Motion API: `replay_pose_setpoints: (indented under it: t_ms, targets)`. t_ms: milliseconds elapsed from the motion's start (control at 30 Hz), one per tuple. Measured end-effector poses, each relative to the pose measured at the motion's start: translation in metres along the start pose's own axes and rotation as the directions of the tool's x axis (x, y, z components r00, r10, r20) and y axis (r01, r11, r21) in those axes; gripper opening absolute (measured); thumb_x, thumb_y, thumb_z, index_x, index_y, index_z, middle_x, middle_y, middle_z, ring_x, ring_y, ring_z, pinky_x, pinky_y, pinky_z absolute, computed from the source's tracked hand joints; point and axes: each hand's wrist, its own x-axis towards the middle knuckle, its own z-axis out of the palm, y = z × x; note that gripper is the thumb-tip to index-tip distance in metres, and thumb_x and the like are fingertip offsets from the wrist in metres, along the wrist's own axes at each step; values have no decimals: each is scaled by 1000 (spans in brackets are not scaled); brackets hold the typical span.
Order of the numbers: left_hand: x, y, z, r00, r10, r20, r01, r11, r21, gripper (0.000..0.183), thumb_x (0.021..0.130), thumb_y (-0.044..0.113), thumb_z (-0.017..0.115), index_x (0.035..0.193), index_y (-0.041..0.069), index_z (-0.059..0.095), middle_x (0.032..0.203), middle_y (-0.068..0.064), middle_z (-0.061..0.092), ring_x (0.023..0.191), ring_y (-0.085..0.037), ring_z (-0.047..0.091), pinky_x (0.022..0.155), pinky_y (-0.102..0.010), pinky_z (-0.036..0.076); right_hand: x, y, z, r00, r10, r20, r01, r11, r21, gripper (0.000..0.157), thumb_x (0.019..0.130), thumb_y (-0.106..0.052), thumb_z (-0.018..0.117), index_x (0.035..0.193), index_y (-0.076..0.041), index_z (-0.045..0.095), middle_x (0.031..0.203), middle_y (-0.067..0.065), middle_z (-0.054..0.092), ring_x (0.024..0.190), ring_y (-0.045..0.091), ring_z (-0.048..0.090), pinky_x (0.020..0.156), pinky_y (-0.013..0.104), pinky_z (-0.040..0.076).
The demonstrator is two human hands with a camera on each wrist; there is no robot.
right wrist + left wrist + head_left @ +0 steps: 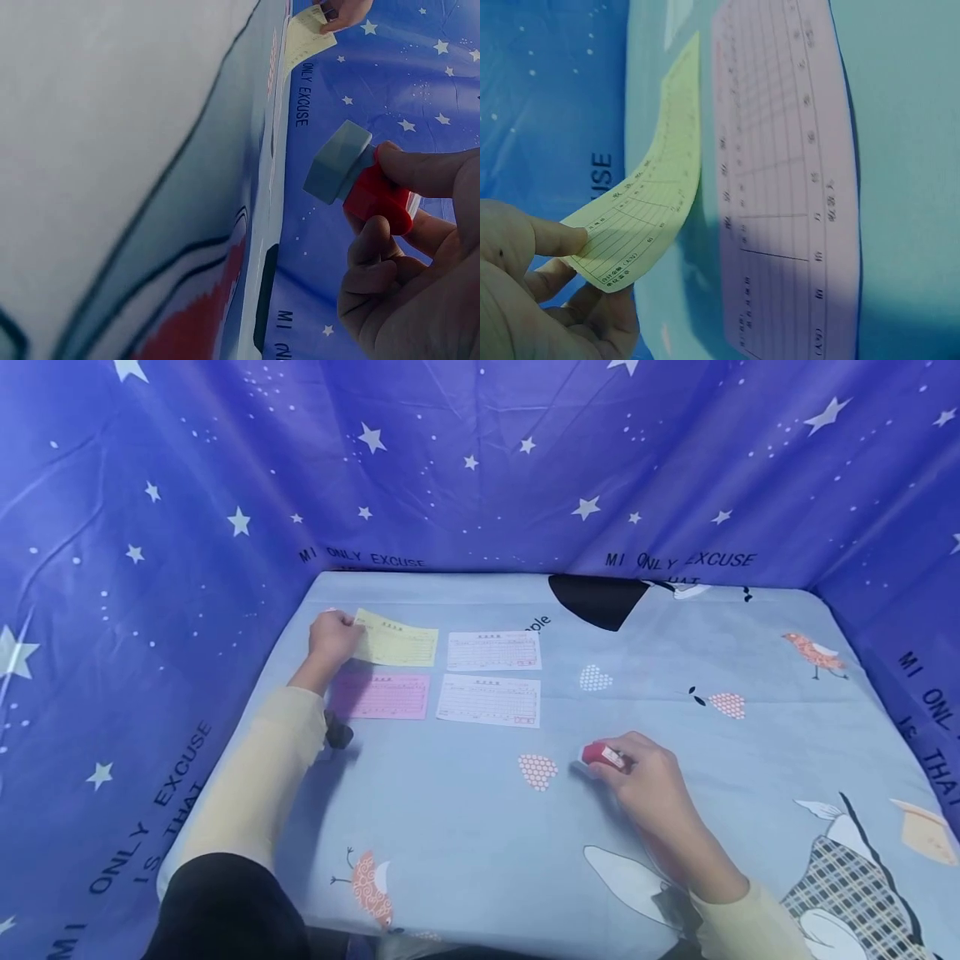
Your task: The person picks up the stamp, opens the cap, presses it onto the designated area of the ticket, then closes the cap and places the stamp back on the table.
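In the head view my left hand [332,639] pinches the left end of a yellow receipt slip [397,643] between thumb and fingers. The left wrist view shows that slip [649,184] curving, its held end raised off the table. Just below it lies a pink receipt slip [382,697], partly behind my left wrist. To the right are two white receipt slips, an upper one [493,651] and a lower one [489,700], each with a small red mark at its lower right corner. My right hand [648,777] grips a red stamp [600,755] with a pale, block-shaped end [339,161].
A pale blue patterned cloth [465,827] covers the table. Blue star-printed curtains [480,468] hang behind it and along both sides. A small dark object [340,732] shows beside my left sleeve.
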Motion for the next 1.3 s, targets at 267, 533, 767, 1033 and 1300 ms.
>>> replay_pose_setpoints:
  t_ms: [267,533,767,1033,1300]
  targets:
    - [-13,1,-4,998,56,20,-54,994,-91,32,102,19,56,124,-2,63,122,-19,62,98,-26,58,78,-36,50,-1,0,2,1000,-5,4,5,1000,-8,26,84,-13,82,108,-9,75,96,2,68,85,19,57,72,29,47]
    - [-31,2,-13,994,110,13,-102,954,-282,22,100,12,58,114,-4,63,125,-20,61,96,-29,68,82,-38,58,-2,0,5,1000,3,11,-3,1000,4,25,84,-12,82,108,-9,75,98,2,68,87,19,58,72,27,48]
    - [-59,-5,-19,992,113,50,-77,880,-468,26,98,12,62,118,-5,62,152,-16,45,122,-31,60,84,-25,57,0,-1,6,1000,2,13,-2,1000,-4,25,84,-11,82,109,-9,75,98,2,68,86,20,56,71,27,47]
    - [-101,-21,-3,984,148,97,-63,808,-586,35,93,15,70,123,-1,64,137,-12,59,92,-14,65,81,-26,56,3,-4,3,999,24,33,-24,1000,-2,27,86,-15,82,111,-10,75,100,2,68,89,20,56,73,28,46]
    - [-136,-28,24,968,220,117,-71,696,-715,32,91,1,66,121,-8,62,113,-18,68,89,-17,71,78,-32,59,3,-6,3,999,40,34,-41,999,18,22,87,-15,81,108,-13,76,102,2,68,90,20,57,72,25,47]
